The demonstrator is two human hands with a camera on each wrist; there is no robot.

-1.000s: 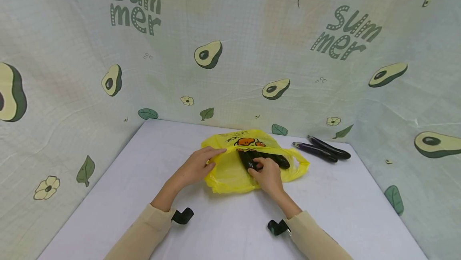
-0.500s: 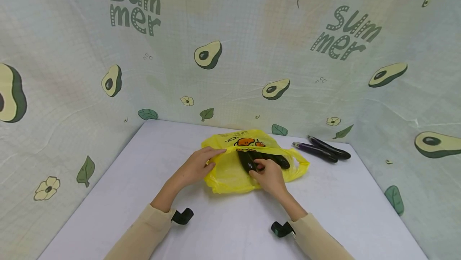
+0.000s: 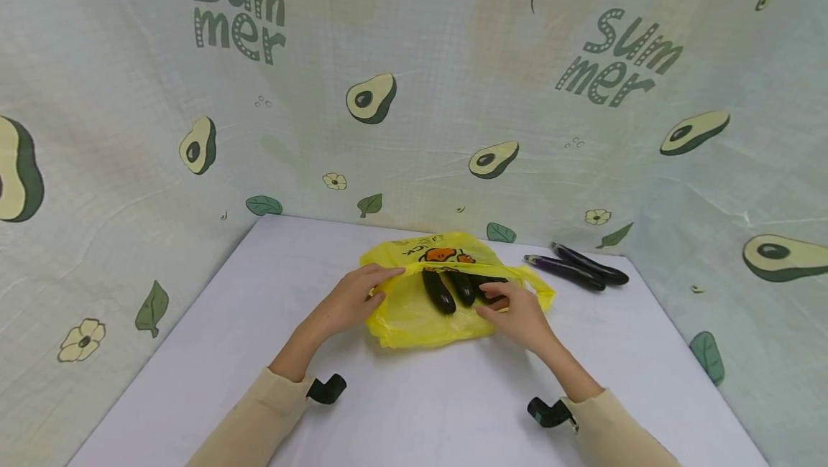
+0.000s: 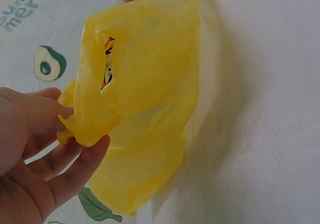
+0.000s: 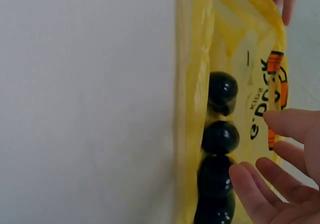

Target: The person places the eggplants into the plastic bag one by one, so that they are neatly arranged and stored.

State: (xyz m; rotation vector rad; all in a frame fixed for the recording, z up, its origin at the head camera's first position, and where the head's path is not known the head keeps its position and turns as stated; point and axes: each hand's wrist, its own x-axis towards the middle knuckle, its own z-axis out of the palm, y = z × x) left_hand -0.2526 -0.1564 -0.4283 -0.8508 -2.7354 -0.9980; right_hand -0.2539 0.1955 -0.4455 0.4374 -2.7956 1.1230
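Note:
A yellow plastic bag (image 3: 407,323) lies on its side with its mouth facing me. Inside it, several glossy dark eggplants (image 3: 439,293) lie side by side, their far ends hidden under the printed upper layer. My left hand (image 3: 352,297) holds up the bag's upper edge at the left; in the left wrist view that hand (image 4: 35,169) pinches the yellow film between thumb and fingers. At the right of the mouth, my right hand (image 3: 522,317) is close to the rightmost eggplant. Seen from the right wrist, the hand (image 5: 287,169) has parted fingers and grips nothing.
Two more eggplants (image 3: 566,272) lie together outside the bag, at the back right of the white table (image 3: 414,409). A cloth backdrop (image 3: 427,50) printed with avocados encloses the table at the back and sides.
My right hand has let go of an eggplant in the bag and moved right, showing more of the eggplants there. My left hand keeps its place on the bag's edge.

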